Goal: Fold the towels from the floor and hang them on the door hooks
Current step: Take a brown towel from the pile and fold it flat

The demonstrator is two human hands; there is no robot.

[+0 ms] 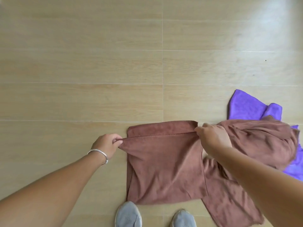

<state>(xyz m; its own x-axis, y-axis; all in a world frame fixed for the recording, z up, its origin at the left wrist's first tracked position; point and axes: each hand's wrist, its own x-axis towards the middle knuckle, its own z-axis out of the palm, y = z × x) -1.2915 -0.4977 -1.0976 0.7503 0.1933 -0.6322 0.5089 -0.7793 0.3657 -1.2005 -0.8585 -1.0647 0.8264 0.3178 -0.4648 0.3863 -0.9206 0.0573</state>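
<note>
Seen from above, looking down past a person's two bare arms at a pale wood-plank floor (98, 63). Three towels lie on it: two brown, one purple. Two hands and two grey shoes are also in view.

The folded brown towel (164, 164) is the landmark, low and centre in the view. It lies flat as a rough rectangle, its top layer being drawn across its far edge. The left hand (106, 145) pinches the near-layer hem at the towel's left corner, fingers curled tight on the cloth; a silver bangle (100, 155) circles that wrist. The right hand (209, 138) pinches the same stitched hem at the towel's right corner, so the hem stretches taut between the two hands.

Right of this towel, touching and partly tucked under it, the second brown towel (255, 141) lies crumpled, with a long flap trailing towards the lower right. The right forearm crosses over it. The purple towel (246, 107) lies beyond and under that crumpled one, showing at its far side and again along the right edge of the view.

The left shoe (127, 214) and right shoe (183, 218) stand just below the folded towel's near edge.

Beyond and left of the folded towel the floor is open planks, with bright glare at the far right.
</note>
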